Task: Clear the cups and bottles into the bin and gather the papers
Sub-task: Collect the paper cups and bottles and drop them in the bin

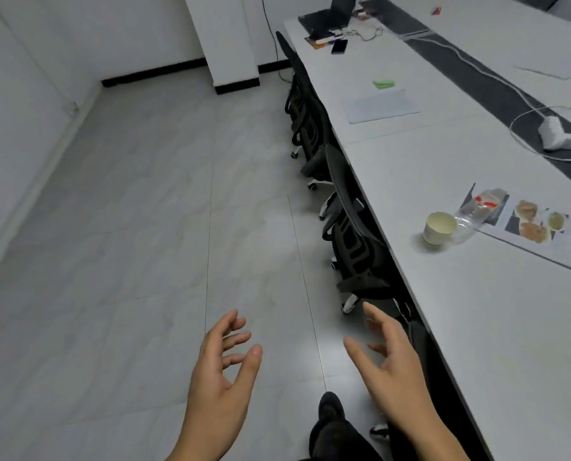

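Observation:
A pale paper cup [438, 231] stands near the front edge of the long white table [476, 327] on the right. A crushed clear plastic bottle [476, 211] lies right behind the cup, on a printed sheet with food pictures [530, 227]. Farther along the table lies a white paper sheet [380, 106], and another paper [548, 71] lies beyond the dark strip. My left hand [222, 371] and my right hand [390, 357] hang over the floor with fingers spread, holding nothing. No bin is in view.
Black office chairs [353, 234] are tucked along the table's near side. A laptop [334, 11], a phone [339, 46], a small green item [384, 83], white cables and a power adapter [556, 134] lie on the table. Grey tiled floor [127, 227] stretches to the left.

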Demonstrator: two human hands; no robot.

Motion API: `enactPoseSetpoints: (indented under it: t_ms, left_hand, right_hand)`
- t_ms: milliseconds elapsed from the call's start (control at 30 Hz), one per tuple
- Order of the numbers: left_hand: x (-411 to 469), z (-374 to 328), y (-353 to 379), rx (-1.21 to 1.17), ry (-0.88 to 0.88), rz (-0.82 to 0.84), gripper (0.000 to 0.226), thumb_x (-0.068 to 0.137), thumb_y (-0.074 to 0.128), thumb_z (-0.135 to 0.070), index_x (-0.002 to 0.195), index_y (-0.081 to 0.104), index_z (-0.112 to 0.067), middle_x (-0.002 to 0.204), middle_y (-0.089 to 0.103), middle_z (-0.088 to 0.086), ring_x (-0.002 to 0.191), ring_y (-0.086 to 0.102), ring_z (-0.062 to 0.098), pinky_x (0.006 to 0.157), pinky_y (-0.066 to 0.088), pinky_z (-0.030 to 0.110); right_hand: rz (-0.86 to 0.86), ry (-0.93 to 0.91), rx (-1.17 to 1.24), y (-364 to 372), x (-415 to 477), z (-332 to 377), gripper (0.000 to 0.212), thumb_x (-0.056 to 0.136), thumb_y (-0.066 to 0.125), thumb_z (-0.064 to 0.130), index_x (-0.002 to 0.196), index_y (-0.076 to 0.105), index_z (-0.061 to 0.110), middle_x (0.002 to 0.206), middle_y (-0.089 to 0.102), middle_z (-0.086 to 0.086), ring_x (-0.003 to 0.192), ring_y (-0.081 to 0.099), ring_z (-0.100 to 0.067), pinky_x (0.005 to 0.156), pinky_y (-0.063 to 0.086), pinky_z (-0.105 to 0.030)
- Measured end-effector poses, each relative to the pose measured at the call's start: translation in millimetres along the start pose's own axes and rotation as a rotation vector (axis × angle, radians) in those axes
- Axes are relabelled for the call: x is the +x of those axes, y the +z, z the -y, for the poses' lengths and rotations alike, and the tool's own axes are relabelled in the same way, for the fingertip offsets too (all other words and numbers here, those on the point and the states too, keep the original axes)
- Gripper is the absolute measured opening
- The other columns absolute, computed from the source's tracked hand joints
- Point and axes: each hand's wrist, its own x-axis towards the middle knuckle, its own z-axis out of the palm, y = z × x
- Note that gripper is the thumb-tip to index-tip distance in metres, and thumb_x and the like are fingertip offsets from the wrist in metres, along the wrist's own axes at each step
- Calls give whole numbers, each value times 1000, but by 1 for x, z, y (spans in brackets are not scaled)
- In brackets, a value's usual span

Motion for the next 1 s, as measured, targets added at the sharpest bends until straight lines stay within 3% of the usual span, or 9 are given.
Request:
enactPoseSetpoints:
  t_ms: [100, 300, 533, 667, 833, 1000]
  left_hand:
    - [69, -24, 8, -3, 29, 19, 54, 80, 63, -37, 132, 48, -39, 121, 60, -26, 114, 60, 0, 88, 48, 23]
    - [208, -35, 46, -23, 54, 117, 50, 90, 65, -10, 125, 51, -42, 118, 65, -18, 112, 63, 4, 88, 48, 26]
    - [376, -59, 144, -2, 99, 573, 48, 92, 64, -13, 134, 50, -30, 123, 63, -11, 112, 62, 3, 94, 49, 30]
    - [438, -96, 219, 46, 178, 876, 46, 93, 63, -13, 133, 50, -30, 122, 62, -9, 108, 62, 0, 83, 51, 16]
    - [460, -115, 304, 196, 327, 1142, 50, 92, 66, -14, 136, 48, -29, 123, 59, -13, 111, 58, 1, 81, 48, 9]
    - [447, -87, 386, 406, 398, 1299, 65, 87, 72, -20, 142, 39, -30, 134, 49, -12, 119, 51, -2, 93, 51, 32]
  right_hand:
    - [-14, 0, -15, 1, 77, 22, 59, 89, 70, 35, 142, 45, 40, 136, 47, 27, 122, 46, 12, 97, 45, -21]
    - [-149, 55, -32, -5, 185, 34, 58, 89, 71, 34, 140, 45, 42, 136, 47, 28, 123, 46, 11, 95, 44, -17]
    - [-557, 302, -24, -28, 253, 32, 57, 90, 71, 32, 141, 46, 38, 134, 48, 23, 123, 48, 10, 95, 45, -17]
    - [-802, 416, -30, -45, 271, 36, 56, 89, 71, 28, 137, 45, 40, 134, 48, 19, 118, 48, 12, 89, 43, -12]
    - [-940, 583, -33, -67, 282, 14, 62, 91, 68, 35, 146, 40, 35, 142, 44, 11, 118, 49, 2, 95, 43, -20]
    - [-992, 658, -4, -113, 297, -27, 62, 92, 67, 34, 147, 38, 33, 148, 42, 9, 122, 48, -2, 98, 44, -24]
